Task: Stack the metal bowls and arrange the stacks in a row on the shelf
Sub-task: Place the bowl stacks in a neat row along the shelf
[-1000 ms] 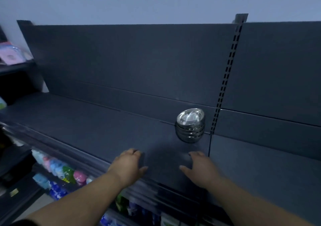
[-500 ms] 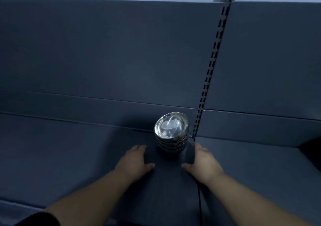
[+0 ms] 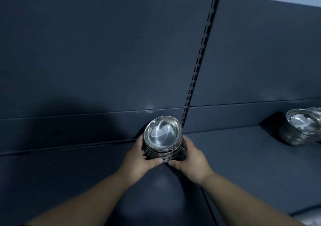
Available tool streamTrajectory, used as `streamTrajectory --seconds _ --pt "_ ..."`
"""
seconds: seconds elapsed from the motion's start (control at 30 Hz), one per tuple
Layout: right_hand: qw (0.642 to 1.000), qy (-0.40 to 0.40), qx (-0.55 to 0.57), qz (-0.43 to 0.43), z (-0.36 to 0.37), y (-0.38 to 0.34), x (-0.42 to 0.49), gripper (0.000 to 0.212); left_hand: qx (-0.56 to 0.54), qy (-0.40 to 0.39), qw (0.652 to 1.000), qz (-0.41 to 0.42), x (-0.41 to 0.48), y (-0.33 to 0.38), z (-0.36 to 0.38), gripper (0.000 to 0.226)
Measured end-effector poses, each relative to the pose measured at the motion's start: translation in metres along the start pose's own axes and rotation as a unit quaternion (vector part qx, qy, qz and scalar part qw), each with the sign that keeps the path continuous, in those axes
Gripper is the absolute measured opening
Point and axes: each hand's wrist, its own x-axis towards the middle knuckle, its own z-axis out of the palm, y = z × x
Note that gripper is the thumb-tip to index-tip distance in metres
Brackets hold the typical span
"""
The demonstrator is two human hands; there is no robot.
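Note:
A stack of shiny metal bowls (image 3: pixel 163 135) stands on the dark shelf (image 3: pixel 243 156), close to the back panel and just left of the slotted upright. My left hand (image 3: pixel 139 156) grips the stack's left side, thumb at the front of its base. My right hand (image 3: pixel 191 156) grips the right side the same way, fingers curled behind the bowls. More metal bowls (image 3: pixel 302 126) sit at the far right of the shelf, cut off by the frame edge.
A slotted upright (image 3: pixel 199 60) divides the dark back panel into two sections. A seam in the shelf runs forward from its foot, under my right forearm.
Both hands went from lying flat on the shelf in front of the stack to gripping its sides. The view moved closer and to the right, showing the bowls at far right.

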Motion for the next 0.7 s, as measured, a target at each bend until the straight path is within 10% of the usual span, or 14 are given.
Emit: streamTrajectory --seconds 0.7 --pt "0.997 0.048 0.059 -0.017 -0.168 0.111 -0.055 0.091 0.019 0.008 0.999 0.048 -0.025 0.09 0.195 0.08"
